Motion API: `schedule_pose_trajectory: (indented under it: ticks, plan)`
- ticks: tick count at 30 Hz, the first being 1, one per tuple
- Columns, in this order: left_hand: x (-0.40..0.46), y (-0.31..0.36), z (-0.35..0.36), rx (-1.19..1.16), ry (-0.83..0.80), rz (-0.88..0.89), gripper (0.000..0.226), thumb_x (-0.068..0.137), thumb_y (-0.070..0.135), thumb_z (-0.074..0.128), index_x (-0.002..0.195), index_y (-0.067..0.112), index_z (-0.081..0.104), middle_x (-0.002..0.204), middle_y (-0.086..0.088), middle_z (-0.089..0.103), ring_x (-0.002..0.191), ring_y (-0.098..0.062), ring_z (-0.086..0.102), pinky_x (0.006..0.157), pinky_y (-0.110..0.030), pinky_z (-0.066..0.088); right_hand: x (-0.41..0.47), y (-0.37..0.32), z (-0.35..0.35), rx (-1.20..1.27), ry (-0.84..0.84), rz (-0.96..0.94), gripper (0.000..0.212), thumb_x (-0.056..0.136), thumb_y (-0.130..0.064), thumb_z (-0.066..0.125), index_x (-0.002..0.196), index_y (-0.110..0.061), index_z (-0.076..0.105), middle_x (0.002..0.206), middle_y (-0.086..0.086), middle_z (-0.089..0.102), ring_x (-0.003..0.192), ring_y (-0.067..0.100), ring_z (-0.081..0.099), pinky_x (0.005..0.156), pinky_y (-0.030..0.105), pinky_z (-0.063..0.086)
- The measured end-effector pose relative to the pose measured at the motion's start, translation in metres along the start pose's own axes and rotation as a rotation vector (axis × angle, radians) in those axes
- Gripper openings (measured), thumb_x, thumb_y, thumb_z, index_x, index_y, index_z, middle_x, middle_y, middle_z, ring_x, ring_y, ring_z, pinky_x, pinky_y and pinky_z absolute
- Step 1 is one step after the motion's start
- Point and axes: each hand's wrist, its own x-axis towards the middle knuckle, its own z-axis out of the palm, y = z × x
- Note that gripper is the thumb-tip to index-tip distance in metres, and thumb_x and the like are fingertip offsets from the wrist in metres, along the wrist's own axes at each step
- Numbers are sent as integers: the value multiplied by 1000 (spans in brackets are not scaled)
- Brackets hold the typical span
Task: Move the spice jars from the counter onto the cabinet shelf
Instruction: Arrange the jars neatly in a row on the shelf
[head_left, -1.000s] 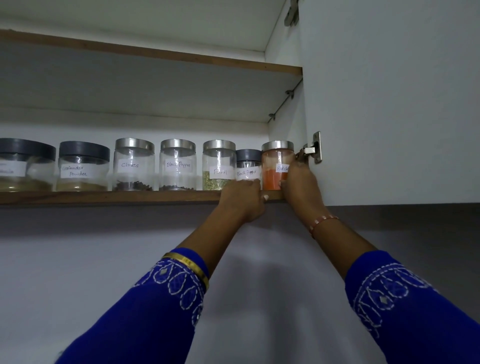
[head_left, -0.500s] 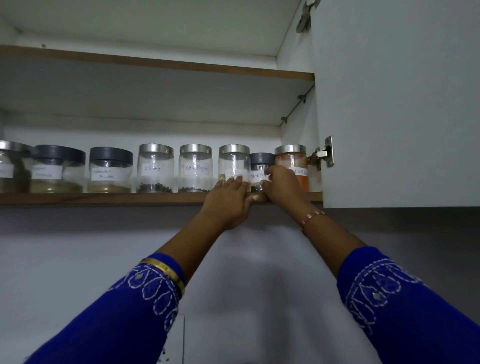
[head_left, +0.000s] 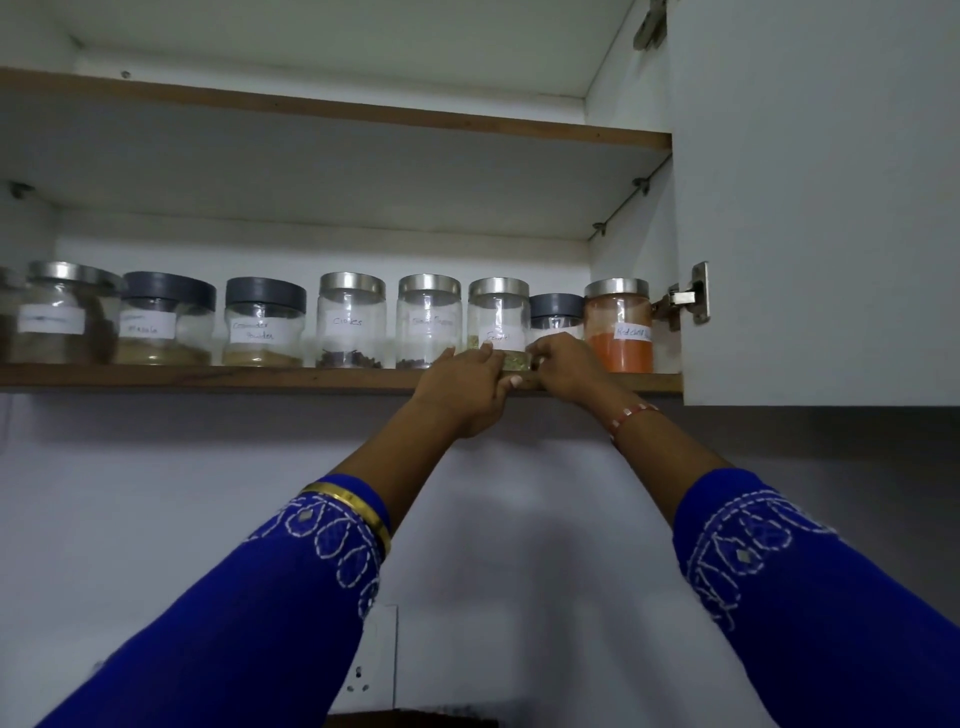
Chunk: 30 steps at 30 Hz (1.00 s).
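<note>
Left hand (head_left: 464, 387) fingers extended, touching base of fennel jar (head_left: 497, 323) on cabinet shelf (head_left: 208, 378). Right hand (head_left: 569, 366) curls around front of grey-lid jar (head_left: 555, 312) just right of it, hiding label. Red chilli jar (head_left: 618, 325) beside, untouched. Leftmost jar (head_left: 62, 314) label unreadable.
</note>
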Motion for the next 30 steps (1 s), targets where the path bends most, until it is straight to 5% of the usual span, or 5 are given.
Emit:
schedule_pose_trajectory:
  ticks: [9, 25, 30]
  plan:
    - [-55, -61, -24, -54, 25, -11, 49, 100, 33, 28, 142, 8, 31, 152, -13, 30, 143, -23, 23, 116, -40, 18, -16, -59, 21, -3, 58, -72, 45, 91, -1, 42, 136, -5, 47, 142, 17, 47, 130, 31, 44, 107, 33, 36]
    - [-200, -277, -91, 23, -13, -139, 42, 98, 31, 33, 131, 8, 43, 137, -13, 47, 124, -31, 45, 104, -38, 36, -39, -279, 128, 114, -30, -137, 45, 95, -12, 44, 140, -9, 41, 144, 17, 44, 132, 31, 42, 106, 33, 34]
    - [-226, -324, -96, 7, -38, -180, 44, 99, 30, 32, 136, 8, 39, 147, -13, 38, 135, -29, 35, 111, -39, 27, -46, -323, 159, 113, -53, -156, 45, 95, -12, 45, 140, -6, 42, 143, 18, 45, 131, 31, 43, 105, 31, 36]
